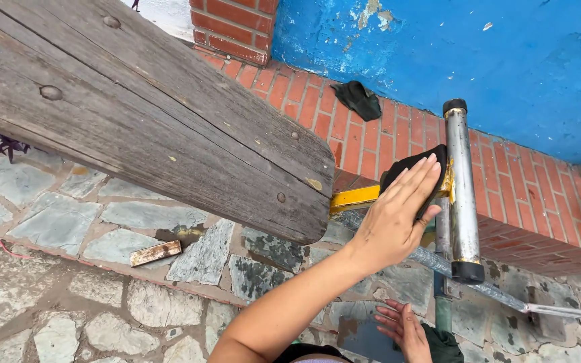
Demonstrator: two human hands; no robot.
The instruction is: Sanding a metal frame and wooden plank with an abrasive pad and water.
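Note:
My left hand (398, 215) lies flat on a black cloth (411, 165) and presses it against the yellow bracket (354, 197) beside a worn silver metal bar (462, 188) with black end caps. The bracket joins a thick, weathered grey wooden plank (136, 107) that runs off to the upper left. My right hand (401, 328) is low in the view with its fingers spread. It is next to a dark green cloth (444, 344) and a green post (442, 309), and holds nothing that I can see.
A second black cloth (358, 99) lies on the red brick ledge (384, 131) under a peeling blue wall (479, 60). The ground is grey flagstone (55, 222), with a small wood scrap (156, 253) on it. Thin metal rods (559, 310) run to the lower right.

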